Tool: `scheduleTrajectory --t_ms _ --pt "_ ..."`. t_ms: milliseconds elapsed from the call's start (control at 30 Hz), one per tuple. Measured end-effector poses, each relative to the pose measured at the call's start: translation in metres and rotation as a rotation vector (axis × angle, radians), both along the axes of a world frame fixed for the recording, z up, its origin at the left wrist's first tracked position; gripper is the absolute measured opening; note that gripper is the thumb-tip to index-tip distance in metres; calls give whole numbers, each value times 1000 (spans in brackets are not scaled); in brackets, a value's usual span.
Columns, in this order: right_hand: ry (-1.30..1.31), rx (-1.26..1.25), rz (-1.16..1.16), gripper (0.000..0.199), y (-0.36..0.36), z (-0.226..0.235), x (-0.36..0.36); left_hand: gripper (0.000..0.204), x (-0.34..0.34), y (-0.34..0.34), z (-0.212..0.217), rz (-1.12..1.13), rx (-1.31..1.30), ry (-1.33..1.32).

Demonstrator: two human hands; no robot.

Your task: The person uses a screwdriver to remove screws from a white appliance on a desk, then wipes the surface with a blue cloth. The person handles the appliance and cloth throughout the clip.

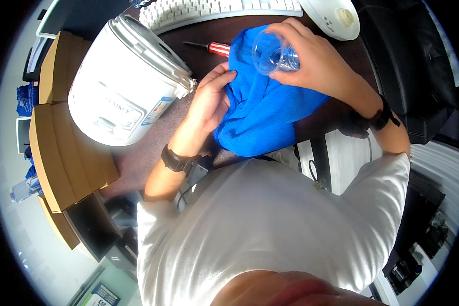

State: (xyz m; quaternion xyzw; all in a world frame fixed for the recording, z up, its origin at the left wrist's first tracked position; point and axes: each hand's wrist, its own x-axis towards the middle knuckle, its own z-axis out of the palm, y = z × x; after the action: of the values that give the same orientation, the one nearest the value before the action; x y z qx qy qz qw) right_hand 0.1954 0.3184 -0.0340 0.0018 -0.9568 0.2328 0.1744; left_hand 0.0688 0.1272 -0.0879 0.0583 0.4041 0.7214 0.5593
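Observation:
A blue cloth is spread over the near part of the dark table and drapes past its front edge. My left hand grips the cloth's left edge, with the thumb on top and the fingers partly hidden. Above the cloth, my right hand is closed around a clear plastic cup, which is tilted with its mouth toward the left. Whether anything is inside the cup is hard to tell. Just beyond my left hand lies a screwdriver with a red and white handle, partly covered by the cloth.
A white appliance shaped like a rice cooker stands at the left. Behind are a white keyboard and a white lid-like part with a cream knob. Cardboard boxes line the left edge; a black chair is at the right.

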Motion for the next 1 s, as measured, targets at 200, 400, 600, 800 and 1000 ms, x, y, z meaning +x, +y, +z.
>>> scheduleTrajectory --t_ms 200,400,600,800,1000 --pt "-70 142 20 59 -6 2 -10 29 -2 -1 -5 0 75 -12" --pt "-9 294 59 57 -7 9 -15 29 -3 -2 -7 -6 94 -39" --pt "7 342 68 58 -9 16 -15 31 -1 -2 -7 5 96 -25" --pt "-25 353 61 60 -9 24 -16 30 -2 -2 -8 9 76 -27" --pt "-97 332 83 62 -15 37 -20 27 -2 1 -13 22 54 -5"
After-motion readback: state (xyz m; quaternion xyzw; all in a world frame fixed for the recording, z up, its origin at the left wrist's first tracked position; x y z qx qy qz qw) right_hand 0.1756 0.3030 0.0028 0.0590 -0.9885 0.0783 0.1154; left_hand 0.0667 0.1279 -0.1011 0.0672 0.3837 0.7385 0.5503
